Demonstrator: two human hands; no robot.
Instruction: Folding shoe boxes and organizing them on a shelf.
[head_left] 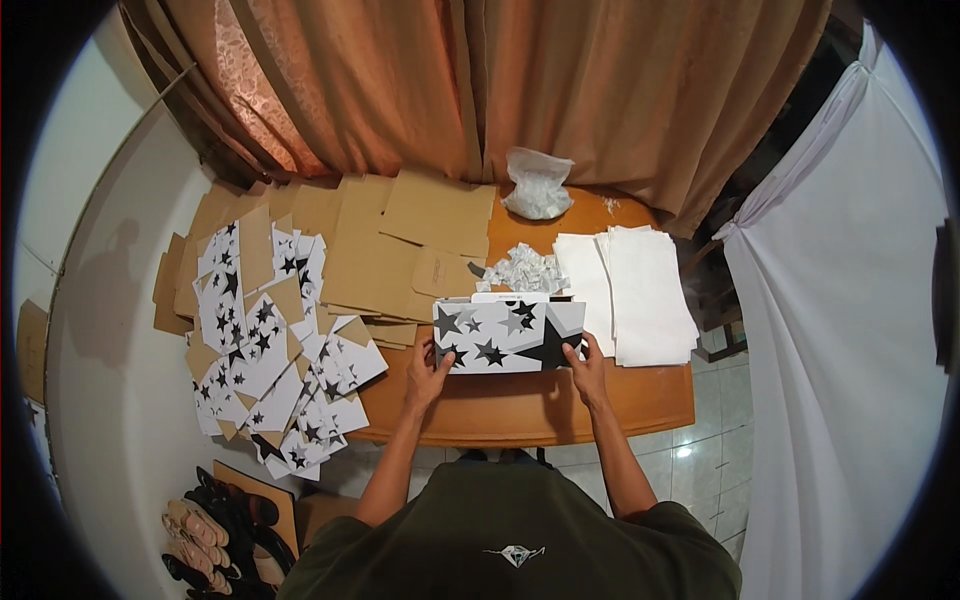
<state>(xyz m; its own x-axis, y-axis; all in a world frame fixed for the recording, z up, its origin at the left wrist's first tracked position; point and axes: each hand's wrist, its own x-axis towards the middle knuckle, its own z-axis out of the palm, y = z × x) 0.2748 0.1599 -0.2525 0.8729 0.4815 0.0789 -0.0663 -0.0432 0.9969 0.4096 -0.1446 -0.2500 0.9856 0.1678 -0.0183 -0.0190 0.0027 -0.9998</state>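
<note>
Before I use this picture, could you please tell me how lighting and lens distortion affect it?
In the head view, fisheye curvature leaves black corners; a bright glare spot shows on the floor tiles; a soft shadow falls on the left wall; the star-patterned box between both hands looks reasonably sharp.

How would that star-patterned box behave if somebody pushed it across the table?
The star-patterned box would probably slide rather than roll, given its flat faces. It looks fairly stiff: its edges run straight between the left hand and right hand.
</note>
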